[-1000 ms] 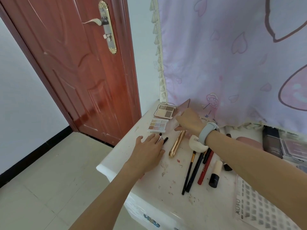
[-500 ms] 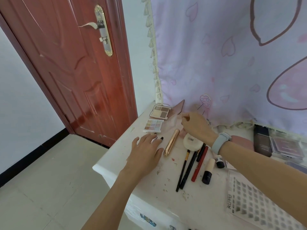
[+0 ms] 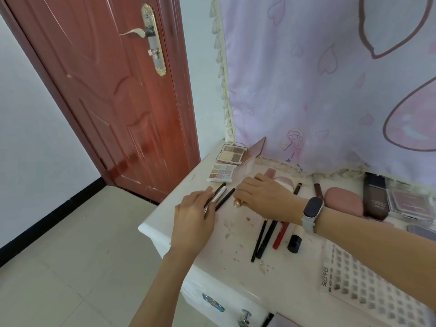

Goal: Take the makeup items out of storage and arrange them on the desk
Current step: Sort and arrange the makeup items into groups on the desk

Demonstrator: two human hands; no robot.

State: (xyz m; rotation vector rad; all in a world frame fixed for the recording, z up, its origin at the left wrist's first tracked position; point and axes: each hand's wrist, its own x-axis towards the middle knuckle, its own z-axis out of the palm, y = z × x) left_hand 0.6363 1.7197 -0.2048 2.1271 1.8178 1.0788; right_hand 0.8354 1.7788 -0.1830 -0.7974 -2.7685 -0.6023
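Makeup lies spread on the white desk [image 3: 236, 267]. My left hand [image 3: 194, 215] curls its fingers round a few thin pens [image 3: 220, 194], one silver-pink and two black, near the desk's left edge. My right hand [image 3: 264, 199], with a watch on its wrist, lies curled over a gold tube [image 3: 236, 203]; only the tube's end shows. Behind the hands sit a pastel eyeshadow palette [image 3: 221, 172] and an open brown palette [image 3: 232, 154]. Black pencils [image 3: 263, 240], a red pencil [image 3: 280, 234] and a black-capped tube [image 3: 295, 241] lie under my right forearm.
A pink puff [image 3: 286, 182], pink pouch [image 3: 343, 201], dark bottle [image 3: 375, 197] and flat cases [image 3: 410, 202] are at the back right. A patterned sheet [image 3: 368, 289] lies at the front right. A curtain [image 3: 330, 79] hangs behind; a red door [image 3: 118, 102] stands left.
My right hand drew back from the palettes and came down over the gold tube. My left hand, flat on the desk before, now curls round the thin pens. The camera turned slightly.
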